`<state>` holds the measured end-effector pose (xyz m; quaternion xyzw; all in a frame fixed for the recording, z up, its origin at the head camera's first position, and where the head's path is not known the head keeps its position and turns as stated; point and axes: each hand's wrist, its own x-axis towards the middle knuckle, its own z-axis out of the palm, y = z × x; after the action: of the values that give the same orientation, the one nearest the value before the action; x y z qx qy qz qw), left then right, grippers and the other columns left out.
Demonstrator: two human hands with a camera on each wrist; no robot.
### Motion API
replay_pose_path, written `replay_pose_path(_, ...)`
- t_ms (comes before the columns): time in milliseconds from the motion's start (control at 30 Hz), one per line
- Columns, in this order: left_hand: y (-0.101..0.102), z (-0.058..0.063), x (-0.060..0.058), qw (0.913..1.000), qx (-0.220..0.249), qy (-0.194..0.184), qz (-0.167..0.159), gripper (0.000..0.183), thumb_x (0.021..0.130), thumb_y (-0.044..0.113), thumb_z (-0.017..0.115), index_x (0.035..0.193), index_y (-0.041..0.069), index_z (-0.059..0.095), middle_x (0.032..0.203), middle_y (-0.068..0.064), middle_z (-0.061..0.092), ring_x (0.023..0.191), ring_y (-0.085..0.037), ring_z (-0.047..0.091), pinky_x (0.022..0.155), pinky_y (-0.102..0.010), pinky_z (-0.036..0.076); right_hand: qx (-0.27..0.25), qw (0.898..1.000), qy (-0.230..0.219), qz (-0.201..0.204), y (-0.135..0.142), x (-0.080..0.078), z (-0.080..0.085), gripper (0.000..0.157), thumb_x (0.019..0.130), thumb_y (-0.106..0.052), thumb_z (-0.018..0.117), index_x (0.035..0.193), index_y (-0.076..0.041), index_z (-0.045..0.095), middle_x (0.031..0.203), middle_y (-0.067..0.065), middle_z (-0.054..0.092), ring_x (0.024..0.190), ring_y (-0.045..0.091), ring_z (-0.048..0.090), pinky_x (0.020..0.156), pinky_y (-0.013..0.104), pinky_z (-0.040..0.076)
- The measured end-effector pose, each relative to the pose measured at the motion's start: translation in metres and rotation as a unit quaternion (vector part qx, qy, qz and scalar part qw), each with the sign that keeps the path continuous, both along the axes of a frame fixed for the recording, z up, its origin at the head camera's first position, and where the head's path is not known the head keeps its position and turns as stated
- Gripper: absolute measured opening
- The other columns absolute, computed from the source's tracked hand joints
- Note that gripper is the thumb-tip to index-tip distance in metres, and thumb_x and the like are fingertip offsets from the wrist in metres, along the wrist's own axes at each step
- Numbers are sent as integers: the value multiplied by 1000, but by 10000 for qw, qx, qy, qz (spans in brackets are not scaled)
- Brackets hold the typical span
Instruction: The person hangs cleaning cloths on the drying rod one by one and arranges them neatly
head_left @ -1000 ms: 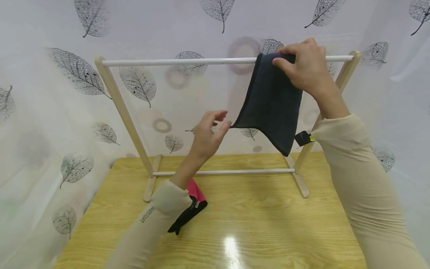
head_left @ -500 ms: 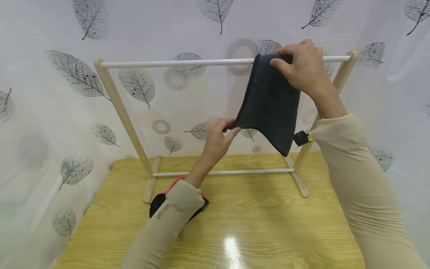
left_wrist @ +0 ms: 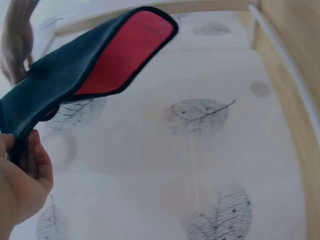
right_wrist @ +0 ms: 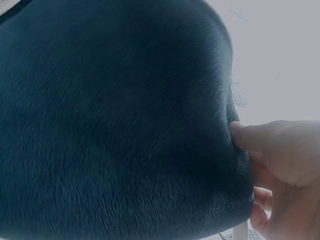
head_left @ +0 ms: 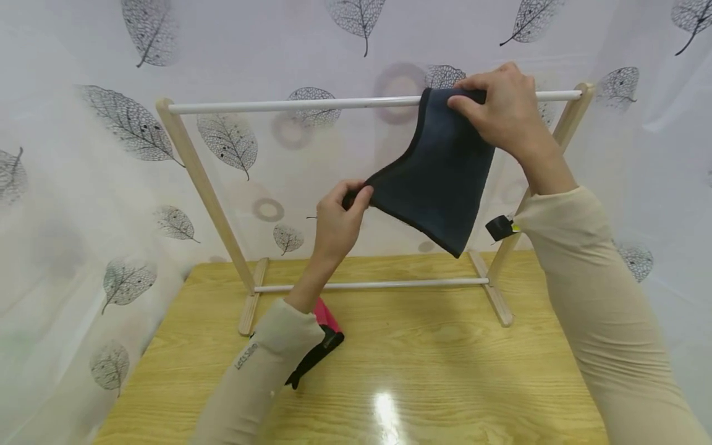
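A dark blue-grey fleecy cloth piece [head_left: 436,179] with black edging hangs over the white top bar [head_left: 295,105] of a wooden rack, near its right end. My right hand [head_left: 512,114] pinches it at the bar, thumb in front; the right wrist view shows the thumb pressed into the fleece. Down at the cloth's lower left corner, my left hand [head_left: 336,225] pinches the edge and holds it out to the left. In the left wrist view the cloth's pink-red side [left_wrist: 130,50] shows beyond the dark side. Its exact kind is unclear.
A pink and black fabric item [head_left: 328,318] lies on the wooden table [head_left: 423,371], partly hidden by my left sleeve. The rack's wooden left upright [head_left: 206,185] and white lower bar [head_left: 411,284] stand behind. A leaf-patterned white curtain surrounds the table.
My left hand reached the cloth's lower left corner, took hold of it and drew it left and up, spreading the cloth. My right hand has stayed at the bar.
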<state>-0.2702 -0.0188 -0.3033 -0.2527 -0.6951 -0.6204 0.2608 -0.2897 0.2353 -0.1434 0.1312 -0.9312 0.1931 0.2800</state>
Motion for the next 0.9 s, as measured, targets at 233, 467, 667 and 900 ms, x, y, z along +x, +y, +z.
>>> replay_pose_path(233,-14,31,7,9995,206,228,-25,20,102,6,65,114,-9,69,97,-17,71,80,-22,69,68,-23,53,-76,9998,101,149,3,-3,-1,40,105,-29,62,133,-1,68,126,28,67,120,42,47,113,62,22)
replay_pose_path(467,-25,64,6,9988,243,413,73,19,102,4,64,115,-9,69,98,-16,71,78,-17,68,72,-26,56,-316,9987,271,292,6,-5,1,38,106,-30,58,128,-3,72,123,24,70,120,45,60,111,60,31)
replay_pose_path(667,-33,97,1,9991,165,365,117,19,103,5,63,116,-7,69,91,-12,66,76,-18,62,74,-26,54,-557,9978,251,258,4,-5,0,40,105,-33,57,125,-3,74,122,18,72,117,38,63,109,47,38)
replay_pose_path(900,-40,133,-10,9991,-80,234,357,18,103,8,63,114,-4,70,87,-7,64,75,-20,60,73,-27,51,-891,9952,312,243,9,-7,-3,42,106,-38,56,122,-5,77,110,10,75,96,17,60,78,18,39)
